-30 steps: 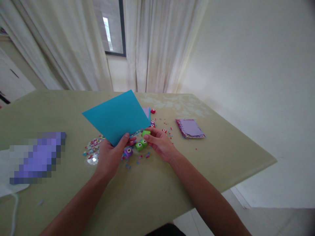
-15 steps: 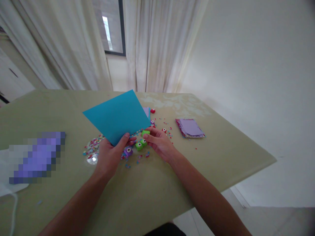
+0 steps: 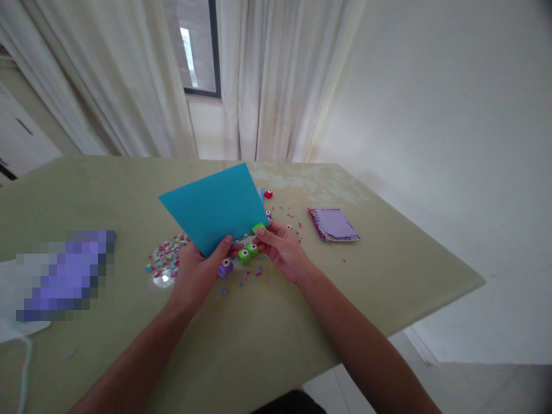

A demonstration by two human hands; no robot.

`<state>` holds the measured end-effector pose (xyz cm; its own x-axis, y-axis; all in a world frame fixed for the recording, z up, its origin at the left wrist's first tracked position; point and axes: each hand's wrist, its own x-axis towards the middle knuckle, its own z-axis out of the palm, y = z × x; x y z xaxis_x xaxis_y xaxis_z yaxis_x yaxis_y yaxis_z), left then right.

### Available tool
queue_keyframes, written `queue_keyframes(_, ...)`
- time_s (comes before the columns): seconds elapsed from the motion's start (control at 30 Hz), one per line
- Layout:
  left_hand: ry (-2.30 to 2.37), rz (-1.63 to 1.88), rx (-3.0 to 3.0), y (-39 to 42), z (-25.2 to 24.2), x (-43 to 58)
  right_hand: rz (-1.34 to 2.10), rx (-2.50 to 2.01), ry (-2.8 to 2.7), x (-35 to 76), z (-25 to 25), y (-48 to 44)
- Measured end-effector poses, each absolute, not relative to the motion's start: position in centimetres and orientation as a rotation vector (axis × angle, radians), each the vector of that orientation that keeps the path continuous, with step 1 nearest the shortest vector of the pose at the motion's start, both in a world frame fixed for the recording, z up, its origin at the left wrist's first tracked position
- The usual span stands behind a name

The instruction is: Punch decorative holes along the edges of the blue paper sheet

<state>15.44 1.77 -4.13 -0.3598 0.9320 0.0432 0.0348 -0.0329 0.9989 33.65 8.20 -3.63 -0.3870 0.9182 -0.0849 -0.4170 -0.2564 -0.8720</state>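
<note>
Pale green tabletop (image 3: 379,276), with cream curtains (image 3: 280,80) behind it, lies beneath a flat, bright blue paper sheet (image 3: 215,207) held tilted ahead of both hands, its near edge slanting away up to the right. Left hand (image 3: 196,267) grips the sheet's near-left corner, thumb on top; right hand (image 3: 282,247), nearer the right-hand corner, pinches a small lime-green craft punch (image 3: 258,227) against that edge, though whether paper sits inside its slot I cannot tell.

free tabletop (image 3: 250,345) between forearms (image 3: 353,339), green blocks (image 3: 244,255) ahead, blue sheet (image 3: 215,207) obstructing beyond
</note>
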Motion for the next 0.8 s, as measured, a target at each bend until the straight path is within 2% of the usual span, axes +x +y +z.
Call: queue_keyframes(0.8, 1.442, 1.482, 1.075, 1.73, -3.72, 16.23, 1.736, -0.849, -1.0, 33.27, -3.97, 8.36)
